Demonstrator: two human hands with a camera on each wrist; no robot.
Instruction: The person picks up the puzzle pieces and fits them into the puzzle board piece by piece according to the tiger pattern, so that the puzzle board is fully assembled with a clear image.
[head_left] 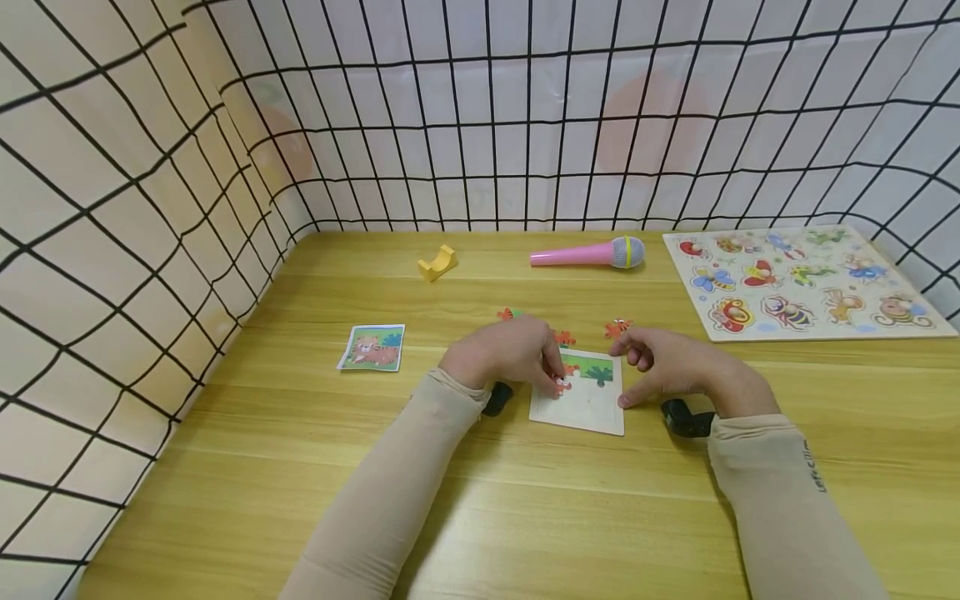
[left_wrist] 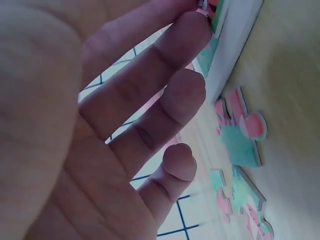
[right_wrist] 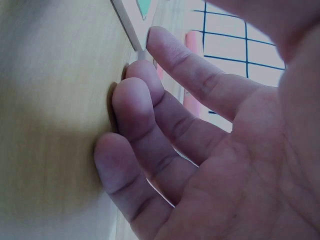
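Jigsaw board [head_left: 587, 410] lies on the desk [head_left: 525, 508], the left hand [head_left: 516, 353] at its ten o'clock pinching a red piece [head_left: 562, 385], the right hand [head_left: 672, 371], fingers relaxed, touching its three-o'clock edge. Piece-fitting seems underway; aligning and pressing it probably comes next.

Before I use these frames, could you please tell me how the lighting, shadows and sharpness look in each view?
Head view: bright overall, pale sheen on the near tabletop, soft shadow beside the left sleeve; left wrist view: the left grip dim against a brighter background, loose puzzle pieces slightly soft; right wrist view: shadow darkens the tabletop beside the right grip.
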